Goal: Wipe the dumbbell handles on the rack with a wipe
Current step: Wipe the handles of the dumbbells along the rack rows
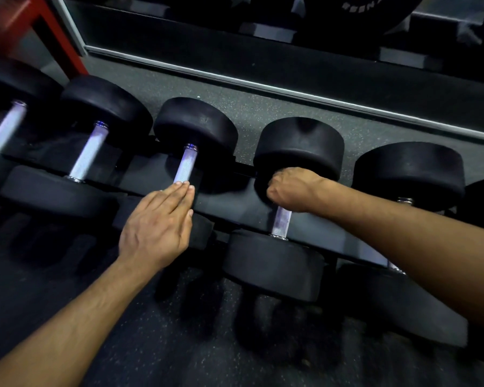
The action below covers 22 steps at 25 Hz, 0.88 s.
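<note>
While the right hand [289,191] curls its grip round one dumbbell handle [281,223], wipe unseen, the flat, straight-fingered left hand [158,230] rests just beside the next handle [186,166].

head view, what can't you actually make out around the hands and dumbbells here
- Wipe: none visible; the right hand curls over its handle and hides whatever it holds.
- Lower handle end under the flat left hand: covered.
- Far-left dumbbell: blurred, cut by the edge.
- Far-right dumbbell's handle: behind the right forearm.

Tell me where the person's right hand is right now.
Right of centre, the right hand grips the silver metal handle of the fourth black dumbbell, against its far head.
</note>
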Motion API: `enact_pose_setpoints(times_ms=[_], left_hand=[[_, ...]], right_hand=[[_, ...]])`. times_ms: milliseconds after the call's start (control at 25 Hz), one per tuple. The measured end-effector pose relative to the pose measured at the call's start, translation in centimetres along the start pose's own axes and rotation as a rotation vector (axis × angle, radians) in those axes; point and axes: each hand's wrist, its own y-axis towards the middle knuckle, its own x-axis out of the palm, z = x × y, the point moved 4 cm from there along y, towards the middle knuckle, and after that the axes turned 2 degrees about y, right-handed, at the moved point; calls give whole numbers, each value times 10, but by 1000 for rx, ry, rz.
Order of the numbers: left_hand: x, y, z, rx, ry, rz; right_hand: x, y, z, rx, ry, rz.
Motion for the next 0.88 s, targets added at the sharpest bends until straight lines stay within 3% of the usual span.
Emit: enact_pose_setpoints(times_ms=[80,200,280,320,400,480,520,600,720,880], left_hand=[[-1,1,0,0,-2,4],[-3,-1,1,-11,8,6],[-2,0,1,-11,4,1],[-2,0,0,-9,3,-3],[-1,0,1,-13,8,-7],[-1,-1,1,-22,18,-7],[-1,0,2,-23,18,-9],[-2,1,2,-22,18,-19],[-2,0,2,-26,36,-32],[-1,0,2,-28,33,-24]], right_hand=[[7,-2,-8,-1,84,-15],[22,-6,-35,-63,408,-129],[21,-16,-39,-60,693,-47],[19,-23,-35,-3,861,75],[26,-47,-17,322,1218,460],[57,-75,-5,832,1547,820],[78,-80,-6,1034,1763,886],[111,-65,-18,1221,2246,801],[118,-32,-22,1187,2696,678],[98,-13,-15,870,2950,747]])
